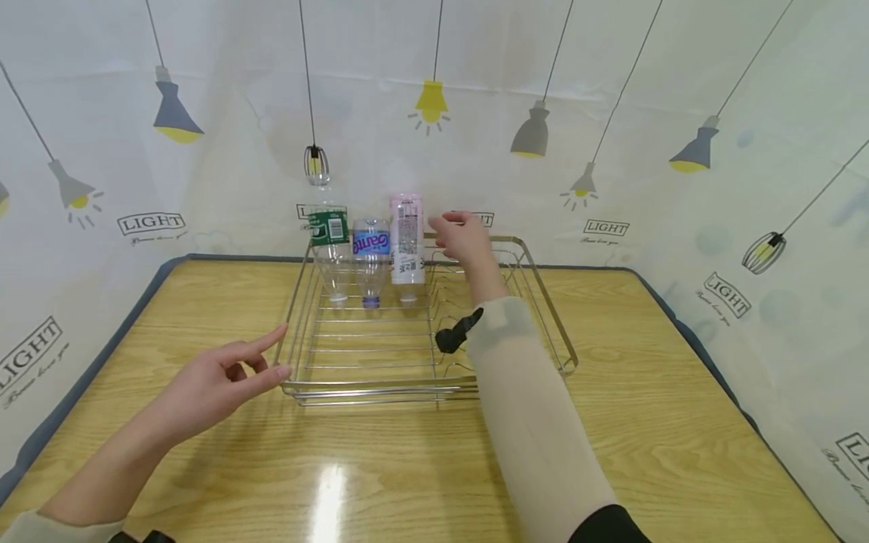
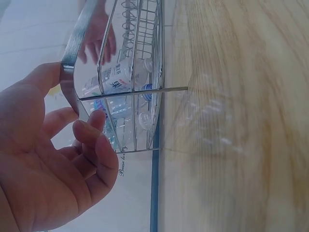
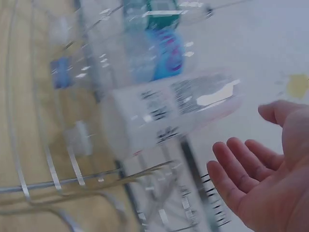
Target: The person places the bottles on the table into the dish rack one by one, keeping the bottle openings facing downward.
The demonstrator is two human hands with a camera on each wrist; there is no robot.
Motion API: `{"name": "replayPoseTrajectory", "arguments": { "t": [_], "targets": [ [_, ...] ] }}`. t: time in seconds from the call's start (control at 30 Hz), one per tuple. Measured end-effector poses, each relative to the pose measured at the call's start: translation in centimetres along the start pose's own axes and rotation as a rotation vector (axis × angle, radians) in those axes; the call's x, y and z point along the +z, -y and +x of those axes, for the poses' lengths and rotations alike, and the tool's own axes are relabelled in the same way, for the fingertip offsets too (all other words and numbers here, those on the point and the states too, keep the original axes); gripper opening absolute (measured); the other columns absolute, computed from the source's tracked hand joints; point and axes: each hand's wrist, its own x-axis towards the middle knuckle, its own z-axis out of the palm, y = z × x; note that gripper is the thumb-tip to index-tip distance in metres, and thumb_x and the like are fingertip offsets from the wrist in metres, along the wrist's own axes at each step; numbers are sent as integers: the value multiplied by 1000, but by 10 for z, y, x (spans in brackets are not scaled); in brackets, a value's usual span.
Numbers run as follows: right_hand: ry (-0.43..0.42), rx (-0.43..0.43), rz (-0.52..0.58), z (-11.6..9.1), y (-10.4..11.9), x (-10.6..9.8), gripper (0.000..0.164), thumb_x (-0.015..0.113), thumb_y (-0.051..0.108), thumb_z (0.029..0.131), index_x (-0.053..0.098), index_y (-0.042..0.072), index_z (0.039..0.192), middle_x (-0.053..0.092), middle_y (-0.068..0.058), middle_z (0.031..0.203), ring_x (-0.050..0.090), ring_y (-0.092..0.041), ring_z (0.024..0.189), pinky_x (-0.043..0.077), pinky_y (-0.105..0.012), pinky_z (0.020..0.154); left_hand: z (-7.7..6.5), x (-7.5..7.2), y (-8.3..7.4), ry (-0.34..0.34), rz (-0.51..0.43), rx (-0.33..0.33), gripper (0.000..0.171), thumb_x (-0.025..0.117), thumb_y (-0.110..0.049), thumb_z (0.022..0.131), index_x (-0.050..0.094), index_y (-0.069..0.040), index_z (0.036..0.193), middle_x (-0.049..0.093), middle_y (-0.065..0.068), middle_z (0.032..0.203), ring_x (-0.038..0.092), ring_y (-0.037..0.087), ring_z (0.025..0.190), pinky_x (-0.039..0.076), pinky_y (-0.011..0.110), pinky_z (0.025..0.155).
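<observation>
Three clear plastic bottles stand cap-down in a metal wire dish rack (image 1: pixel 366 383). A green-labelled bottle (image 1: pixel 329 228) is leftmost, a blue-labelled bottle (image 1: pixel 371 243) in the middle, and a bottle with a pink and white label (image 1: pixel 407 237) on the right. My right hand (image 1: pixel 464 240) is just right of the pink and white bottle, apart from it, with its fingers loosely bent and nothing held. At the rack's near left corner, my left hand (image 1: pixel 217 381) holds the rim between thumb and forefinger. Its other fingers curl toward the palm.
The rack rests on a wood-grain table (image 1: pixel 652 392). A pale cloth printed with lamps (image 1: pixel 611 75) hangs behind and around the table. Bent wire dividers (image 1: pixel 451 286) run along the rack's right part, partly behind my right arm.
</observation>
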Motion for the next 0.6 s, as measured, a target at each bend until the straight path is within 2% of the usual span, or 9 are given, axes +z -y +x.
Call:
{"name": "replayPoseTrajectory", "arguments": {
  "t": [0.07,0.17,0.27,0.4,0.6],
  "targets": [
    [-46,-39,49,-2,8,-5,54,68,40,109,59,8,151,70,-15,143,73,-29,122,59,-43,106,0,0,0,3,1,-5,71,71,-47,108,44,-27,170,65,5,104,47,14,70,42,31,59],
    [-51,-113,82,-9,25,-12,49,67,37,110,62,8,148,72,-14,139,74,-26,114,60,-44,104,-1,-2,0,2,12,-7,71,71,-48,108,44,-27,170,64,5,104,47,14,70,42,31,59],
    [-25,-177,49,-21,43,-19,47,66,38,109,64,10,147,73,-13,137,74,-24,110,61,-43,101,-1,-3,-1,-1,21,-7,71,70,-48,108,44,-26,170,64,5,105,47,14,70,42,31,59],
    [0,-235,16,-38,63,-29,44,67,39,109,66,13,144,73,-10,132,73,-27,113,61,-36,94,0,-6,-1,-1,24,-3,71,71,-47,108,43,-24,170,65,5,106,48,15,70,43,31,60],
    [35,-299,-94,-56,77,-40,43,66,41,110,65,16,146,73,-5,127,73,-21,110,60,-34,94,-1,-8,-1,-11,56,-5,72,71,-48,107,45,-23,169,64,5,106,49,14,72,44,31,60]
  ]
}}
